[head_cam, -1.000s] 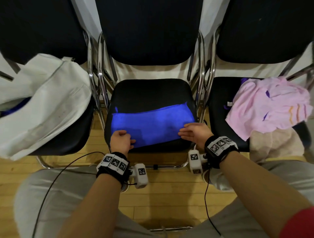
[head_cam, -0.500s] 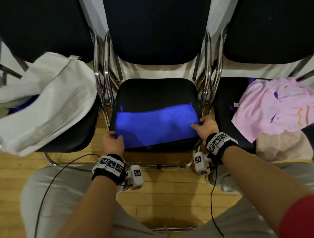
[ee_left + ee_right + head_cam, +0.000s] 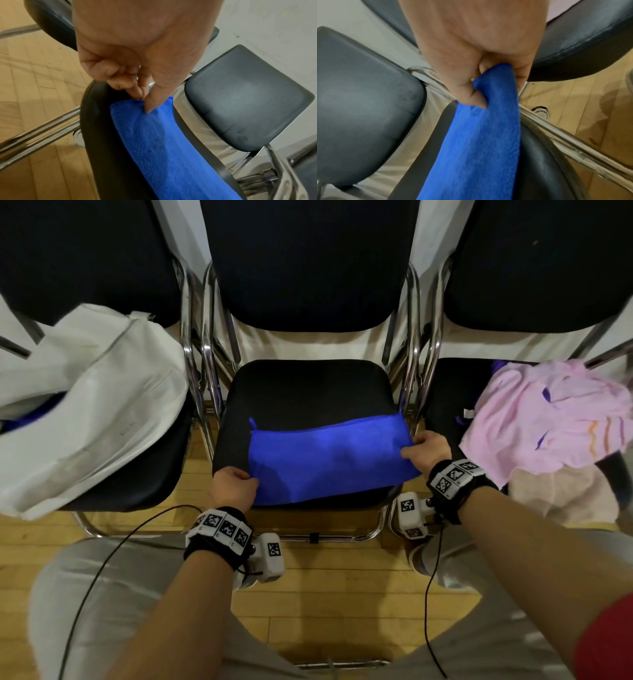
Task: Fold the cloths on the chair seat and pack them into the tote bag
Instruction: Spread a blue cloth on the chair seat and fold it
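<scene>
Head view shows the blue cloth (image 3: 325,460), folded into a long band, lying across the near half of the middle chair seat (image 3: 301,392), with each short end now pinched in a hand. The left hand (image 3: 233,486) has thumb and curled fingers clamped on the cloth's near-left corner at about 8 o'clock of the seat, and the right hand (image 3: 428,448) grips the right end at about 3 o'clock, that end raised slightly off the seat edge. A second ago both hands lay on the cloth's near edge, closer together; since then they have slid outward to the ends and closed on the fabric. The left wrist view shows the thumb pressed onto the cloth against a fingertip (image 3: 137,93); the right wrist view shows the cloth bunched inside the curled fingers. The white tote bag (image 3: 89,405) lies slumped on the chair seat at 9 o'clock, well apart from the cloth. A pink cloth (image 3: 548,419) and a beige cloth (image 3: 561,494) are piled on the chair at 3 o'clock. The chairs have black padding and chrome frames (image 3: 205,378), standing on a wooden floor (image 3: 342,594) before a pale wall.
</scene>
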{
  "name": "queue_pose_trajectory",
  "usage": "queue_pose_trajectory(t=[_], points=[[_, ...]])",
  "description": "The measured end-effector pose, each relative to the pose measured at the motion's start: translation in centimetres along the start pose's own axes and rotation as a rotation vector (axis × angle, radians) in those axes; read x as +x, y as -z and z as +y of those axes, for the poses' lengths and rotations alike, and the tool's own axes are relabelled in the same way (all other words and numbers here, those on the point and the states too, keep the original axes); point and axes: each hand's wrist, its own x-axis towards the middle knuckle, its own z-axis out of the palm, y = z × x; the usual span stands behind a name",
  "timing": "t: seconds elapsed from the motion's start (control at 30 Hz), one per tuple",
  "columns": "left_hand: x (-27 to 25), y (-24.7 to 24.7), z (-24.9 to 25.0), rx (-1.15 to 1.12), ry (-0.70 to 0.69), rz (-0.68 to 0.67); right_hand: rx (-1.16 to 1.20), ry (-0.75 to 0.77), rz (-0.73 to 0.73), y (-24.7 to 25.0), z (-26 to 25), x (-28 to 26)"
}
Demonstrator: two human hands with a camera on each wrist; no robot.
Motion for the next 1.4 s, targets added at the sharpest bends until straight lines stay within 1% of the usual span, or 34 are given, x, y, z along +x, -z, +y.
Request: queue_pose_trajectory(t=[0.1,0.23,0.33,0.4,0.47,0.57,0.67,0.73,0.8,0.9,0.97,1.03,1.1,1.17,1.23,1.3,1.4], points=[[0.0,-0.3,0.1,-0.013,-0.009,-0.015,0.111,-0.063,-0.065,0.2,0.0,0.2],[0.1,-0.3,0.0,-0.04,-0.007,-0.017,0.281,-0.191,-0.085,-0.2,-0.5,0.6],[0.3,0.1,0.0,-0.065,-0.011,-0.019,0.3,-0.267,-0.094,-0.1,-0.9,1.1],[0.3,0.4,0.1,-0.08,-0.024,-0.016,0.297,-0.29,-0.127,0.0,-1.1,1.3],[0.4,0.6,0.5,-0.119,-0.059,-0.032,0.294,-0.31,-0.185,0.2,-1.7,1.0],[0.4,0.8,1.4,-0.172,-0.133,-0.091,0.313,-0.337,-0.265,0.6,-2.6,0.4],[0.2,0.8,2.5,-0.204,-0.189,-0.154,0.352,-0.286,-0.265,0.6,-3.6,0.0],[-0.2,0.7,3.3,-0.242,-0.202,-0.219,0.36,-0.189,-0.259,0.3,-4.5,-0.5],[-0.5,0.7,4.0,-0.29,-0.179,-0.313,0.349,-0.066,-0.26,-0.3,-5.6,-1.2],[-0.9,1.0,4.8,-0.433,-0.067,-0.466,0.307,0.071,-0.273,-2.1,-7.7,-2.8],[-0.8,1.3,5.1,-0.548,0.025,-0.532,0.263,0.148,-0.291,-3.8,-9.2,-4.1],[-0.4,1.7,5.0,-0.629,0.088,-0.56,0.189,0.207,-0.33,-6.1,-10.7,-5.7],[-0.1,1.8,4.6,-0.707,0.145,-0.556,0.132,0.27,-0.389,-8.5,-11.3,-7.1],[0.2,1.7,3.9,-0.771,0.18,-0.548,0.083,0.277,-0.549,-10.4,-11.5,-8.3],[0.2,1.7,3.4,-0.786,0.186,-0.529,0.045,0.239,-0.694,-11.4,-11.1,-9.1],[0.3,1.7,3.1,-0.768,0.173,-0.528,0.033,0.213,-0.704,-11.5,-10.5,-9.0],[0.5,1.5,3.0,-0.692,0.105,-0.538,0.058,0.178,-0.641,-11.1,-9.5,-7.9]])
